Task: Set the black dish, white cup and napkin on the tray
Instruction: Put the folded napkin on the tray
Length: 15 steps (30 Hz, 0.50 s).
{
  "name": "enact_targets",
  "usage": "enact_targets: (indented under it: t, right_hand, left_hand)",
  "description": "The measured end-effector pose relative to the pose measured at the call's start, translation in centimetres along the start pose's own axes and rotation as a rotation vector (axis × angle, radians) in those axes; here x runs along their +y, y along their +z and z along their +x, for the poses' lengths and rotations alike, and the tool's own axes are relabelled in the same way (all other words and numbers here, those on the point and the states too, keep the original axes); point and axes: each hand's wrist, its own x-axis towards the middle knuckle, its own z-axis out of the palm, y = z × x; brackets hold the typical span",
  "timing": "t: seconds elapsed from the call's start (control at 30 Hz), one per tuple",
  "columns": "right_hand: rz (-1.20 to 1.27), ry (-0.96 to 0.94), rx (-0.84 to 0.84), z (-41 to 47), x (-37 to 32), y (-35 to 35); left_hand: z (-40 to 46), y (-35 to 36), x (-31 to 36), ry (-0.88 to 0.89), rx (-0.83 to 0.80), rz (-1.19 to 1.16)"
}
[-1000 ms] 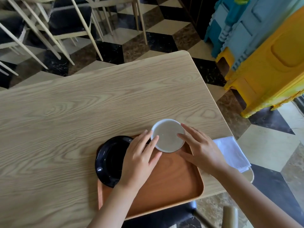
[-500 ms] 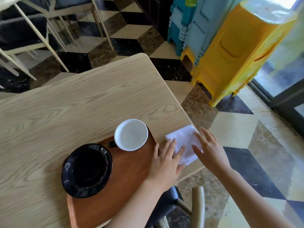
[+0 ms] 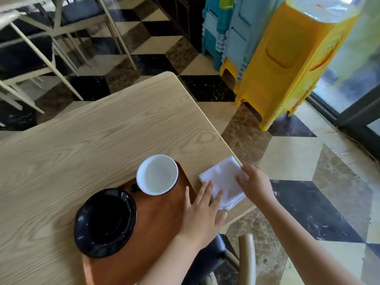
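While the folded white napkin [image 3: 223, 183] lies on the wooden table [image 3: 92, 140], just right of the tray [image 3: 156, 221] at the table's right edge w/ its near corner hanging a bit over, that's the one item left. Left hand [image 3: 202, 214] is flat & open, fingers spread, fingertips [image 3: 208, 185] on the napkin's left edge, palm over the tray's right rim; holding nothing as far as I can tell. Right hand [image 3: 255, 183] rests on the napkin's right side, fingers curled onto it; can't tell if it's pinched or just touched. White cup [image 3: 157, 174] stands upright at the tray's far corner, looks empty. Black dish [image 3: 105, 223] sits at the tray's left, overhanging the rim onto the table. So approx 2 of 3 done, by my read. No brands, labels or writing legible anywhere
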Motion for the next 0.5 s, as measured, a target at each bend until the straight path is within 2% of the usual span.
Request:
enact_targets:
  t: [0.07,0.17,0.27,0.33,0.4,0.5]
  right_hand:
    - [0.085,0.022,-0.043,-0.3,-0.7,-0.6]
    - [0.266,0.034,-0.110,-1.3,-1.9,-1.9]
    - [0.463,0.059,-0.154,-2.4,-2.9,-3.0]
    - [0.610,0.088,-0.209,-3.1,-3.3,-3.5]
    - [0.769,0.116,-0.299,-3.6,-3.2,-3.9]
    - [0.968,0.182,-0.436,-4.4,-2.9,-3.6]
  left_hand:
    - [-0.2,-0.6,0.3,-0.078,0.051,-0.115]
    - [-0.6,-0.9,0.5,-0.253,0.235,-0.581]
    - [-1.1,-2.0,0.3,-0.445,0.307,-0.936]
    - [-1.4,-2.6,-0.1,-0.586,0.267,-1.247]
    - [-1.6,-3.2,-0.4,-0.676,0.149,-1.607]
    - [-2.7,-4.0,-1.4,-0.775,0.050,-1.893]
